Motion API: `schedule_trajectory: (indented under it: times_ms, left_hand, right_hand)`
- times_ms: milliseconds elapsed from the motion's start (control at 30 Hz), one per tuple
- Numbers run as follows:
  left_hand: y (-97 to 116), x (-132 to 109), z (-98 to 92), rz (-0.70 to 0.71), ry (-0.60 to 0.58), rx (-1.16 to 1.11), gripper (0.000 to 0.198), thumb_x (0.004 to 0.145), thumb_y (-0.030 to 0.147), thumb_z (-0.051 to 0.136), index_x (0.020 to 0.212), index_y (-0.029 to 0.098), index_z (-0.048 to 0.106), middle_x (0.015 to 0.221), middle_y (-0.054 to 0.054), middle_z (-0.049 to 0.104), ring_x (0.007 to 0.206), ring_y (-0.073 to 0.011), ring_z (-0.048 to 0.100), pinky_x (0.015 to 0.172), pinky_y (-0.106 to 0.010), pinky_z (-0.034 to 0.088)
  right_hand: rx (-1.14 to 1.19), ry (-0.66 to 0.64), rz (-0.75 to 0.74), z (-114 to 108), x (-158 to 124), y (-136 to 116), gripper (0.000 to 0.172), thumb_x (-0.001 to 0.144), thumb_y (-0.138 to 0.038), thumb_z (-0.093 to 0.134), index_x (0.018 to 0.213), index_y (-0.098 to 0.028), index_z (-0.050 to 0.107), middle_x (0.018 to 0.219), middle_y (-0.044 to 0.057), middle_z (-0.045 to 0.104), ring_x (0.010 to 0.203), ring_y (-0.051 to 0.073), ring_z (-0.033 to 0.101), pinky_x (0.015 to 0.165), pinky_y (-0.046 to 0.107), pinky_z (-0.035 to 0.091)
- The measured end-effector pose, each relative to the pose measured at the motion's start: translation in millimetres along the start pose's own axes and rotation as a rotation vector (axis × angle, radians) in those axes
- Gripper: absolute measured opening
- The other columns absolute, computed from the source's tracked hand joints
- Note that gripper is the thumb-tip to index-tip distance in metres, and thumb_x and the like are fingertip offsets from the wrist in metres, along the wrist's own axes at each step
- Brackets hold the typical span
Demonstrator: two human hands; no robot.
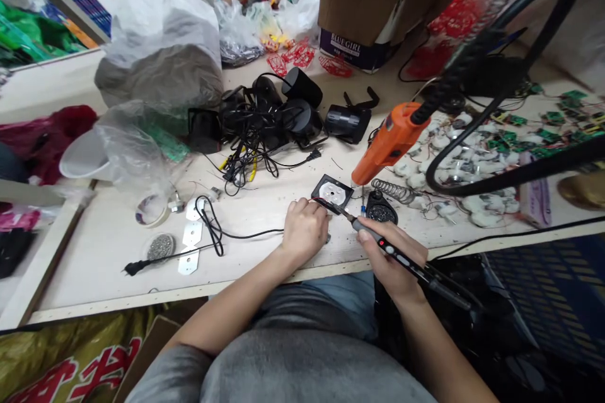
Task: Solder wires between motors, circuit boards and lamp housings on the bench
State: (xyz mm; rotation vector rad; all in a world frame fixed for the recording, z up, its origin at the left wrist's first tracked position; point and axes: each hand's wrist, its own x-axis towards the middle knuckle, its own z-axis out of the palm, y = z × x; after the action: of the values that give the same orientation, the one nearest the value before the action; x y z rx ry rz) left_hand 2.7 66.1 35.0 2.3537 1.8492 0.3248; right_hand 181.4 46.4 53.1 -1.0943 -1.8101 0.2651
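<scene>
My right hand [397,258] is closed around a black soldering iron [401,257] with a small red light on its handle. Its tip points at the near edge of a black square housing [350,198] that holds a white round part [333,193]. Whether the tip touches anything is too small to tell. My left hand [306,233] is closed beside the housing, with the end of a black power cable [250,235] in its fingers. Thin wires run from those fingers toward the housing. The cable loops back left to a plug [137,267].
An orange electric screwdriver [390,141] hangs just beyond the housing, near a soldering iron stand [382,208] with a coiled spring. Black lamp-like units [302,119] with tangled cables lie behind. White parts and green circuit boards [510,138] spread rightward. Across the table, a person's hands work.
</scene>
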Motion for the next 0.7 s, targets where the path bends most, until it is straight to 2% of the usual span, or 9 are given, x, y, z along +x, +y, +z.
schedule_trajectory:
  times_ms: [233, 700]
  left_hand:
    - [-1.0, -1.7, -2.4, -0.012, -0.047, -0.041, 0.021, 0.098, 0.022, 0.056, 0.086, 0.017, 0.073, 0.087, -0.009, 0.074, 0.09, -0.0259, 0.058, 0.078, -0.04, 0.036]
    - [-2.2, -1.4, -1.8, -0.012, -0.048, -0.05, 0.022, 0.098, 0.022, 0.056, 0.083, 0.017, 0.072, 0.088, -0.01, 0.074, 0.09, -0.026, 0.059, 0.079, -0.041, 0.039]
  right_hand:
    - [-0.019, -0.007, -0.02, 4.1, -1.4, 4.6, 0.016, 0.093, -0.013, 0.065, 0.107, -0.018, 0.072, 0.089, 0.006, 0.078, 0.074, 0.015, 0.074, 0.068, 0.024, 0.059]
    - [-0.013, 0.016, 0.01, 7.3, -2.9, 5.4, 0.015, 0.092, -0.014, 0.066, 0.104, -0.019, 0.074, 0.088, 0.005, 0.079, 0.073, 0.016, 0.075, 0.069, 0.024, 0.06]
